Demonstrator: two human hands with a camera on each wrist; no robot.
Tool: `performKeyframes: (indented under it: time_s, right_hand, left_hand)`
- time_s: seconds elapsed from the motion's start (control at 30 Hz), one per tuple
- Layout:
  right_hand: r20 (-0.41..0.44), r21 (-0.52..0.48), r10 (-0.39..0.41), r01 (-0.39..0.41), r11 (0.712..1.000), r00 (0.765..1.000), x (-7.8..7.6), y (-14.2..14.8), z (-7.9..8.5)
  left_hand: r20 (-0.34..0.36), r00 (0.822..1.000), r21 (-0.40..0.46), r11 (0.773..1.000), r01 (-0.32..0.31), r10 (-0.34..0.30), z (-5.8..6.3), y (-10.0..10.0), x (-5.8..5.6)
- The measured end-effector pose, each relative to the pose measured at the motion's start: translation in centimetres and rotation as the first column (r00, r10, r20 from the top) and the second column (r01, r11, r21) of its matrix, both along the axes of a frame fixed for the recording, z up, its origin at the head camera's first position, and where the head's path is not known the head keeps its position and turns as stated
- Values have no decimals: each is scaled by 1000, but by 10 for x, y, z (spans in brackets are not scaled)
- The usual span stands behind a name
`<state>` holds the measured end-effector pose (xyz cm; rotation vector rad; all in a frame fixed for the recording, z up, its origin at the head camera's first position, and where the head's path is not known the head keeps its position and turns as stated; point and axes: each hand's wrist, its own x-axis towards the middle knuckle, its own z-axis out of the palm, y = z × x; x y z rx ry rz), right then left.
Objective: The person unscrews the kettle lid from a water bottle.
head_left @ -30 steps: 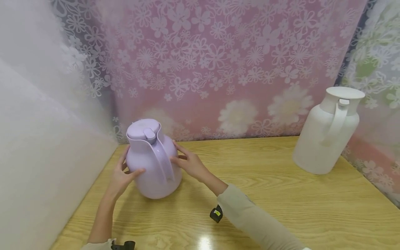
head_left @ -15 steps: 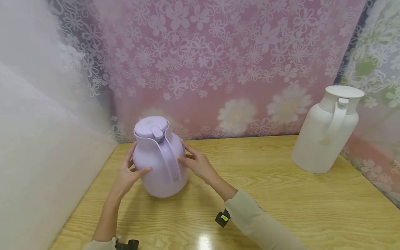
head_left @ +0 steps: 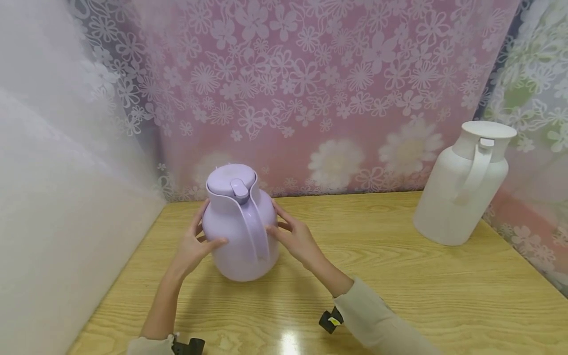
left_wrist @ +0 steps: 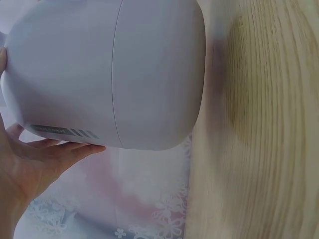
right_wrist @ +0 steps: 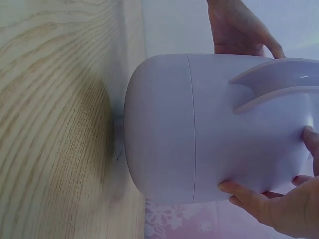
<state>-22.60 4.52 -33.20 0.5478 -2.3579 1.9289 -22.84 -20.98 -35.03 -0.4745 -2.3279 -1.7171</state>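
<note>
A lilac thermos jug (head_left: 230, 222), its handle (head_left: 256, 229) turned toward me, is held between both hands left of the middle in the head view. My left hand (head_left: 191, 251) grips its left side, thumb in front and fingers reaching round behind. On the other side my right hand (head_left: 301, 244) holds the body, the thumb close to the handle. In the left wrist view the jug's body (left_wrist: 154, 74) shows a dark label strip. Below its base (right_wrist: 149, 129), the right wrist view shows a dark shadow on the wood; the base seems slightly raised.
A tall white thermos jug (head_left: 457, 197) stands at the right back of the wooden table (head_left: 355, 236). Behind runs a pink flowered curtain (head_left: 284, 98). A white wall (head_left: 80, 197) borders the left side.
Both hands have carried the lilac thermos jug to the right, away from the white wall. Their hold on its sides looks the same. The white jug stays in place.
</note>
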Motion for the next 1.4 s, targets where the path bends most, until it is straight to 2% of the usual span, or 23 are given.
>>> performKeyframes:
  time_s: [0.07, 0.2, 0.37, 0.53, 0.8, 1.4]
  right_hand:
    - [-2, -9, -18, 18, 1000, 1000, 2, 4, -1]
    - [-4, -20, -49, 49, 999, 999, -7, 11, -18]
    - [-38, 4, -71, 71, 997, 997, -3, 18, -19]
    - [-28, 22, -99, 99, 995, 995, 0, 24, -19]
    - [-33, -18, -109, 109, 994, 993, 2, 33, -20]
    - [-64, -23, -131, 130, 991, 989, 10, 52, -25]
  left_hand:
    - [2, 1000, 3, 1000, 12, -12, 0, 4, -1]
    - [-8, 1000, -11, 1000, 26, -26, 1, 10, -4]
    - [-20, 999, -9, 999, 35, -36, -1, 17, -4]
    - [-4, 999, -9, 999, 38, -38, -2, 23, -5]
    - [-10, 997, -30, 997, 72, -72, -1, 32, -9]
    - [13, 993, -8, 993, 120, -120, -4, 52, -13]
